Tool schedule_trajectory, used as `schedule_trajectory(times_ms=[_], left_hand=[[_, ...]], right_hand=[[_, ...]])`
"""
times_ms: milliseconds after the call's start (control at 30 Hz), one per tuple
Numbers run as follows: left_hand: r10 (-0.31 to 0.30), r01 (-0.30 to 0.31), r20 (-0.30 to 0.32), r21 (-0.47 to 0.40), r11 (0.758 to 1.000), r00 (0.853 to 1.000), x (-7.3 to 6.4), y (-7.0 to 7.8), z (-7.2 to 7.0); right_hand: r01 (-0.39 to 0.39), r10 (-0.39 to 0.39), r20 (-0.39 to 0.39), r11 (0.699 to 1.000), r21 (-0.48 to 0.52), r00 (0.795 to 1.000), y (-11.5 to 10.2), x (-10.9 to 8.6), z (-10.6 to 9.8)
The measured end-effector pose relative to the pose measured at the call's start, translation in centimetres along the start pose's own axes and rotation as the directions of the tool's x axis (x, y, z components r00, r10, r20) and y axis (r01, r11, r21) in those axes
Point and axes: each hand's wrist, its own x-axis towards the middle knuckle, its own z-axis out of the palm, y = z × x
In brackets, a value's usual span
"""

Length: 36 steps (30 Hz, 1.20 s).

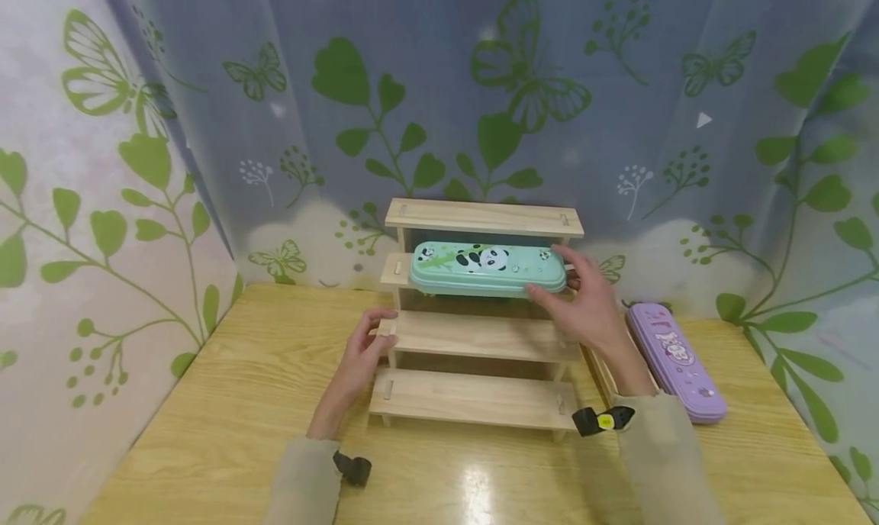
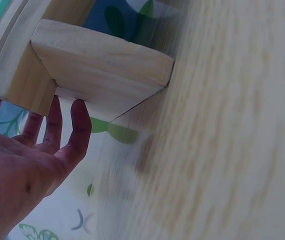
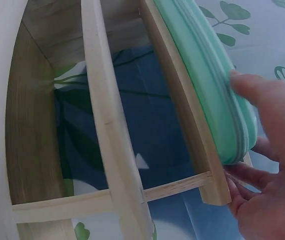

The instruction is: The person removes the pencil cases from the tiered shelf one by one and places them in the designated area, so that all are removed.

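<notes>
A mint-green pencil case point(image 1: 489, 269) with pandas on its lid lies lengthwise along the second-highest tier of a wooden step shelf point(image 1: 474, 399). At its right end my right hand point(image 1: 584, 304) grips it, thumb on the front side and fingers round the far end. The right wrist view shows the zipped side of the green case point(image 3: 210, 85) just over the tier's edge, thumb point(image 3: 255, 87) against it. My left hand point(image 1: 360, 353) holds the left end of a lower tier between thumb and fingers. In the left wrist view, the left hand's fingertips point(image 2: 80, 112) curl at the wooden end.
A purple pencil case point(image 1: 676, 361) with a cartoon print leans at a slant right of the shelf, overlapping a light wooden piece point(image 1: 600, 372). The shelf stands on a wood-grain table point(image 1: 226, 433). Behind hangs a blue curtain point(image 1: 426, 90) with leaves and butterflies.
</notes>
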Motion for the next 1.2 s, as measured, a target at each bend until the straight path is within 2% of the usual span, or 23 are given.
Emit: schedule_trajectory(times_ms=[200, 500, 700, 933, 1200], left_hand=[[-0.011, 0.011, -0.006, 0.01, 1.0, 1.0, -0.1, -0.1, 0.1], [-0.012, 0.012, -0.013, 0.005, 1.0, 1.0, -0.2, 0.0, 0.0], [-0.022, 0.022, -0.021, 0.004, 1.0, 1.0, -0.2, 0.1, 0.0], [-0.007, 0.007, -0.014, -0.001, 1.0, 1.0, -0.1, 0.0, -0.1], [-0.009, 0.009, -0.018, -0.009, 1.0, 1.0, 0.0, -0.1, 0.2]], right_hand=[[0.013, -0.013, 0.001, 1.0, -0.004, 1.0, 0.1, -0.2, 0.0], [0.007, -0.003, 0.097, 0.999, -0.043, 0.995, 0.0, 0.2, -0.7], [-0.021, 0.015, 0.13, 0.999, 0.046, 0.991, -0.1, 0.4, -0.7], [0.015, -0.029, 0.093, 0.989, 0.148, 0.995, 0.4, -0.1, -0.3], [0.081, -0.082, 0.007, 0.992, 0.092, 0.997, 0.7, -1.1, -0.3]])
